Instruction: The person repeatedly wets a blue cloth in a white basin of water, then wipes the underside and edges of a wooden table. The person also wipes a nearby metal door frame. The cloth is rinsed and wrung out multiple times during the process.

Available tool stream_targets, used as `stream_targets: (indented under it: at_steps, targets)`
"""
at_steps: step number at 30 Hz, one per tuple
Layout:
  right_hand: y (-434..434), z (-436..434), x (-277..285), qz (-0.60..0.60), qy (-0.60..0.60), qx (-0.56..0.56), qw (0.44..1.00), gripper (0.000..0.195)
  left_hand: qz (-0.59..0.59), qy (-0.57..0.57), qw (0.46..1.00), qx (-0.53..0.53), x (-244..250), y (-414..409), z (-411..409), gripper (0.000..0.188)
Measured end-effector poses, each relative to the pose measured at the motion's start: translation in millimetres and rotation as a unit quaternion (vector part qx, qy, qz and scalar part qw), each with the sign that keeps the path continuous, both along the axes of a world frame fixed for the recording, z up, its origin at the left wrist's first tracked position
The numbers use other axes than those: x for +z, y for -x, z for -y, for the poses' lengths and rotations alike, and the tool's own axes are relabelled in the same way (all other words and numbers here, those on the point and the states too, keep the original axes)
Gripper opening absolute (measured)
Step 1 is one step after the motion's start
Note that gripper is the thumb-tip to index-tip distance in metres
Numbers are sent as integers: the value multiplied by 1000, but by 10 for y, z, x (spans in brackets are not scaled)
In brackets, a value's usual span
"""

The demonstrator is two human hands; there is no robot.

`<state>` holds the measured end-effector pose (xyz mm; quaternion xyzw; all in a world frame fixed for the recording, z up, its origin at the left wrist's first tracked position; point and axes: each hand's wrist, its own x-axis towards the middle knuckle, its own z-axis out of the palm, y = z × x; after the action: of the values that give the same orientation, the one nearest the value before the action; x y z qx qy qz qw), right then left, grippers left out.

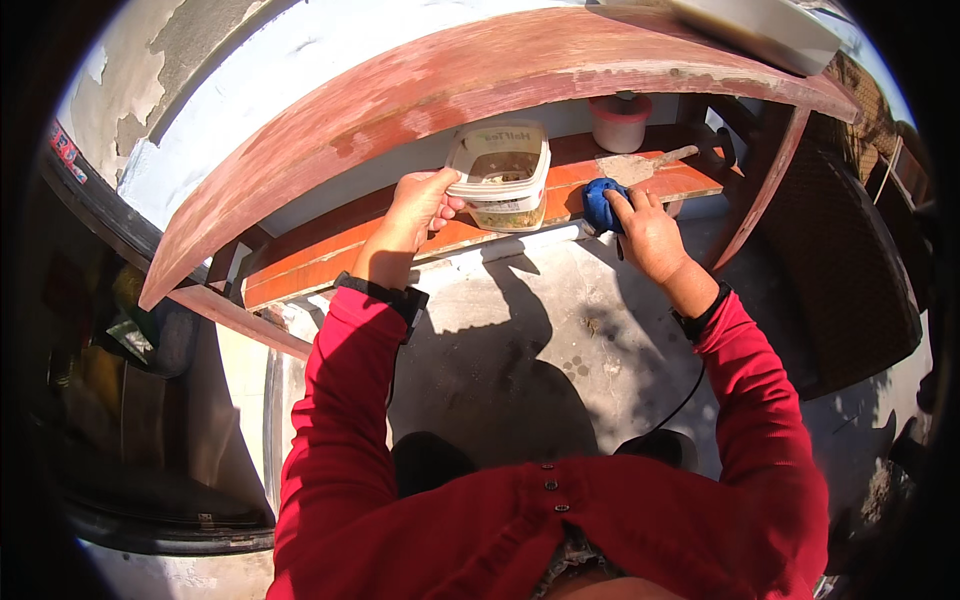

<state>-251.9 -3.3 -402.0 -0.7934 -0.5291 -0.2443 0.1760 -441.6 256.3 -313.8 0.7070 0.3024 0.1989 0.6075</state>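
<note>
My left hand (pixel 424 202) grips the rim of a clear plastic food container (pixel 501 187), thumb on top, over the lower shelf of a wooden bench. Inside, some brownish and greenish matter shows. To the right, my right hand (pixel 646 225) holds a bunched blue cloth (pixel 602 204) against the front edge of that orange-red shelf (pixel 322 259). Just behind the cloth lies a flat, dusty trowel-like tool (pixel 628 168) with its handle pointing right. A white tub with a pink rim (pixel 620 124) stands farther back on the shelf.
The bench's worn reddish wooden top (pixel 420 82) arches over the shelf. A pale basin (pixel 757 34) rests at its right end. A dark woven piece of furniture (pixel 840 262) stands to the right. Beneath lies a concrete floor (pixel 600 330) with shadows, and a thin black cable runs near my right sleeve.
</note>
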Motion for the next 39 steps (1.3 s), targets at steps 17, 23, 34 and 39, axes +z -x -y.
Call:
stream_targets:
  at_steps: [17,23,34,39]
  targets:
    - [-543,1297,-1820,-237,186,-107,948,58,73,149,986,0,-284,-573,207,50]
    - [-459,1489,-2008,-426,169,-154,875,62,128,23,990,59,-918,-73,616,34]
    - [-669,1499,-2143,-675,-16,-104,731,56,-122,109,980,-111,-1831,467,837,23]
    - [-702,1331,-1967,-839,-141,15,526,38,-196,31,955,-221,-1690,339,717,24]
